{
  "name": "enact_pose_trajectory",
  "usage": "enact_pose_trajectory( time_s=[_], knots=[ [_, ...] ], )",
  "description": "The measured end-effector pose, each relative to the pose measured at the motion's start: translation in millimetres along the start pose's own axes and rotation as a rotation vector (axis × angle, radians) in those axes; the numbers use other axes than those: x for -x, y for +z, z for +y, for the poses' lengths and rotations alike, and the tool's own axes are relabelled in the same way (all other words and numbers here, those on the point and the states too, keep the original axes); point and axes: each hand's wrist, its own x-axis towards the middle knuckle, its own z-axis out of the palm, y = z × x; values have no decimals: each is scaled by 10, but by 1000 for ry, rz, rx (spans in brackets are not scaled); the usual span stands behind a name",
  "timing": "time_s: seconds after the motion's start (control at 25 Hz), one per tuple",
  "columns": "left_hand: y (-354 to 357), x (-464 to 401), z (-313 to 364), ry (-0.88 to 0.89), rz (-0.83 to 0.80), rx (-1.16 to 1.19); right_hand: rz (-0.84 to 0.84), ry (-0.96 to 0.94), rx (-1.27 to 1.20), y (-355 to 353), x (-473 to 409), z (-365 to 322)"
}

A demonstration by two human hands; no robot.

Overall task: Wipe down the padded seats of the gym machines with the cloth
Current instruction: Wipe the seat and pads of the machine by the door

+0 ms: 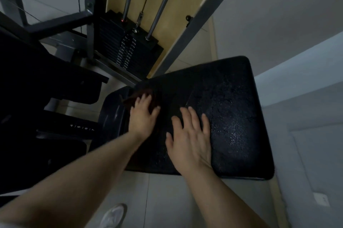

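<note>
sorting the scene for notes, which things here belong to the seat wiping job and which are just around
Part of the job:
- dark reddish-brown cloth, under the left hand
- black padded seat with pebbled vinyl cover, right hand flat on it

Just around:
- black weight stack with two chrome guide rods
- white shoe on the pale tiled floor

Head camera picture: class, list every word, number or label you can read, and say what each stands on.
Weight stack: small white number labels run down the plates, too small to read.
Dark machine part left of the padded seat: a row of white marks, blurred, not readable.
Nothing else carries text.
</note>
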Motion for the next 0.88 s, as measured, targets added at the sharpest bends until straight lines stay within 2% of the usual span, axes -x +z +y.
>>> enact_pose_trajectory(
  time_s=[0.12, 0.24, 0.32, 0.4, 0.52, 0.6, 0.8, 0.88],
  knots=[
    [38, 127, -74, -44, 22, 55, -8, 9, -4, 14, -5, -8],
    [53, 1119, -144, 166, 58, 103, 0, 9, -22, 25, 2, -9],
    [40, 1479, -165, 258, 0, 67, 5, 11, -23, 27, 16, -10],
    [2, 1094, -114, 235, -56, 27, 15, 16, -17, 33, 2, -17],
    [21, 191, 32, 30, -32, -58, 24, 28, -20, 24, -7, -30],
    [28, -15, 17, -62, 11, -10, 24, 26, -21, 25, 0, -40],
    [-61, 1195, -272, 139, 31, 85, 47, 36, -30, 35, 9, -28],
    [-76, 1134, -342, 148, -7, 82, 42, 36, -21, 31, -13, -43]
  ],
)
